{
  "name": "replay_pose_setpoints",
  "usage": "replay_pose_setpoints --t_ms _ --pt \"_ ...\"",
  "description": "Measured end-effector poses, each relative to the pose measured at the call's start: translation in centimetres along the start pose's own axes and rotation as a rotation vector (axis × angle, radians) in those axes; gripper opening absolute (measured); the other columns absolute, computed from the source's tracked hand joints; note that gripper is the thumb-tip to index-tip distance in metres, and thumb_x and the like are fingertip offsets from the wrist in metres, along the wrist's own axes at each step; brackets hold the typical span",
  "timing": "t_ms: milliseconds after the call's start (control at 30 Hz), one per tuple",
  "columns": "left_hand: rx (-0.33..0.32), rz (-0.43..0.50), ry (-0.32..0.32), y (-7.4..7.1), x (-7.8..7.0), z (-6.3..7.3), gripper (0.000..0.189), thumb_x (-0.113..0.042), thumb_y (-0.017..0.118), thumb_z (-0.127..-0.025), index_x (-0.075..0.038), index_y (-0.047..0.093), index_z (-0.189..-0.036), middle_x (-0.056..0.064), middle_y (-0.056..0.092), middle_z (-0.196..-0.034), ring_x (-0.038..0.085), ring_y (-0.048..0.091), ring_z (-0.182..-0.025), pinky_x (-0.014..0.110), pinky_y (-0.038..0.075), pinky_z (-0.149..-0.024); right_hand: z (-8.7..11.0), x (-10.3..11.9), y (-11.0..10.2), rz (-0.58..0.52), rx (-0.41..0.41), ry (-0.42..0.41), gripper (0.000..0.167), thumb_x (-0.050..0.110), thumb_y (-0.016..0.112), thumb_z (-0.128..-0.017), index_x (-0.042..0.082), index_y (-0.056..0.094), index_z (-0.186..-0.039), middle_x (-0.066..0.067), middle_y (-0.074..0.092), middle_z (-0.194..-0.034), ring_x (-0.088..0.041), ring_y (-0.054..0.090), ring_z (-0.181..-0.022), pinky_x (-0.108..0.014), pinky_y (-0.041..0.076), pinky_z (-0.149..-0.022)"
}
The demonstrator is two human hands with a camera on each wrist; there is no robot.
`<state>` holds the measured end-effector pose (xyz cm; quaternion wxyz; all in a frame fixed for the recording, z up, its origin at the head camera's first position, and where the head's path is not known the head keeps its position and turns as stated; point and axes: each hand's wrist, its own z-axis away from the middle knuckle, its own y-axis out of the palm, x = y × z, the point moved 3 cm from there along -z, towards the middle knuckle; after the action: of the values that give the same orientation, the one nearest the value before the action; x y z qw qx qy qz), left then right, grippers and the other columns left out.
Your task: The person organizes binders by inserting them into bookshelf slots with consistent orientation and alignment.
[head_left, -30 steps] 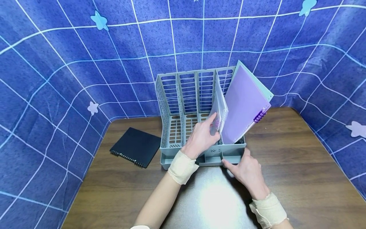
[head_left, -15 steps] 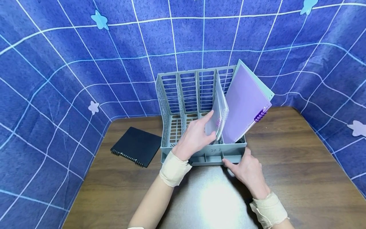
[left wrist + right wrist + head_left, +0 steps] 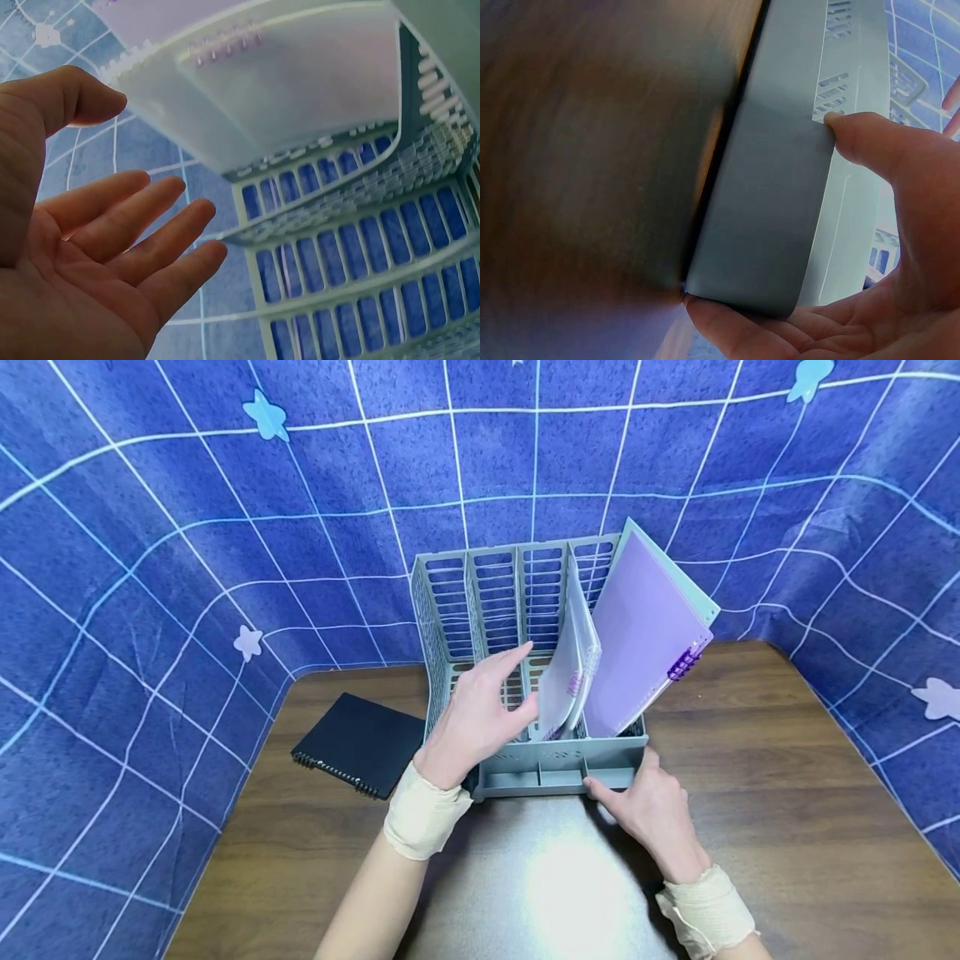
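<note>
A grey-green file organizer point(image 3: 525, 750) with upright compartments stands on the table. One translucent notebook point(image 3: 564, 681) with pinkish binding rings leans in its third compartment from the left. The rightmost compartment holds a purple loose-leaf notebook point(image 3: 637, 627), and a mint-green one point(image 3: 693, 589) shows behind it. My left hand point(image 3: 476, 710) is over the left compartments, thumb and fingers spread, apart from the translucent notebook; the left wrist view shows its palm point(image 3: 90, 277) bare. With my right hand point(image 3: 654, 806) I grip the organizer's front right corner, thumb on the front tray's rim point(image 3: 821, 172) and fingers round the side.
A black spiral notebook point(image 3: 360, 742) lies flat on the wooden table point(image 3: 750, 760), left of the organizer. Blue cloth point(image 3: 337, 527) with white grid lines and stars rises behind and at both sides. Bright glare falls on the table's front middle.
My left hand has let go of the translucent notebook and drawn away to the left, its fingers spreading. The notebook stays leaning in its compartment. My right hand keeps its hold on the corner.
</note>
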<state>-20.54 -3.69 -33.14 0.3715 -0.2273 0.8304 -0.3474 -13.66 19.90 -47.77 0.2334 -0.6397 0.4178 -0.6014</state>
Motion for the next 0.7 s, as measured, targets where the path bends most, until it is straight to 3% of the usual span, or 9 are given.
replay_pose_setpoints --t_ms 67,133,467,700 --pt "-0.018 -0.013 -0.003 -0.6 0.3 0.3 0.061 -0.024 0.069 -0.094 -0.015 0.053 -0.152 0.005 0.058 -0.150 0.016 0.061 -0.123 0.036 0.052 -0.100 0.0 0.0 0.0 0.001 0.003 0.003 0.094 0.059 0.083 -0.077 -0.014 0.047 -0.123 -0.031 0.064 -0.075 -0.057 0.066 -0.071 -0.062 0.052 -0.060" --pt "-0.035 -0.013 -0.009 -1.2 0.8 0.5 0.060 -0.024 0.068 -0.094 -0.015 0.053 -0.152 0.003 0.057 -0.151 0.018 0.050 -0.141 0.038 0.044 -0.112 0.0 0.0 0.1 0.004 0.005 0.005 0.094 0.059 0.083 -0.077 -0.015 0.047 -0.124 -0.032 0.064 -0.076 -0.057 0.066 -0.071 -0.063 0.052 -0.061" --pt "-0.065 -0.051 -0.071 -3.8 3.7 1.8 0.063 -0.027 0.071 -0.094 -0.010 0.052 -0.152 0.007 0.052 -0.155 0.025 0.044 -0.146 0.044 0.036 -0.119 0.0 0.1 0.1 0.009 0.003 0.003 0.094 0.059 0.083 -0.076 -0.014 0.047 -0.122 -0.032 0.064 -0.075 -0.057 0.065 -0.070 -0.062 0.052 -0.060" --pt "-0.055 -0.098 -0.158 -5.4 5.9 3.3 0.068 -0.034 0.072 -0.095 -0.013 0.048 -0.155 0.007 0.047 -0.159 0.025 0.037 -0.151 0.048 0.033 -0.121 0.0 0.1 0.1 0.012 -0.004 -0.001 0.096 0.060 0.084 -0.076 -0.015 0.047 -0.123 -0.032 0.064 -0.075 -0.057 0.065 -0.070 -0.062 0.053 -0.060"
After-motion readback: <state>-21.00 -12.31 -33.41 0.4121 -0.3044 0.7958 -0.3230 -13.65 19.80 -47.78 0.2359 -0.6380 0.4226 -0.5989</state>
